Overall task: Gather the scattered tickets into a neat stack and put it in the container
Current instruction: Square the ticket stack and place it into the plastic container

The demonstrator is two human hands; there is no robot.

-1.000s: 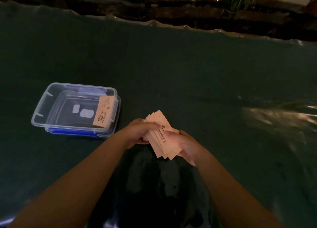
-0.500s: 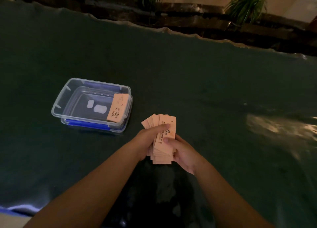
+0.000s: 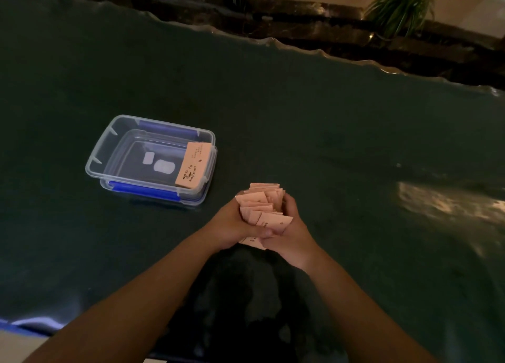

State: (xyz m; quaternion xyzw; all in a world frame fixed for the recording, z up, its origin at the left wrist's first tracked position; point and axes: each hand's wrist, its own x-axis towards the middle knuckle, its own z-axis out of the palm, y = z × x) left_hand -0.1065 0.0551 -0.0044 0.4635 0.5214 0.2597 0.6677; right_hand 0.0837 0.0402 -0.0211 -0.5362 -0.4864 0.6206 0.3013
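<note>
A bundle of pale orange tickets (image 3: 263, 202) is pressed between both my hands just above the dark green table, its edges uneven and fanned. My left hand (image 3: 232, 226) grips the bundle's left side and my right hand (image 3: 291, 230) grips its right side, fingers meeting at the near end. To the left stands a clear plastic container (image 3: 114, 146) with blue clips. Inside it, one stack of tickets (image 3: 193, 165) leans against the right wall.
The dark green table cover (image 3: 328, 116) spreads all around, with a wavy far edge. A bright glare patch (image 3: 448, 204) lies at the right. Potted plants (image 3: 401, 4) and a dark ledge stand beyond the table's far edge.
The fanned tickets have been squeezed together between both hands into a tighter upright bundle. The container and its stack have not moved.
</note>
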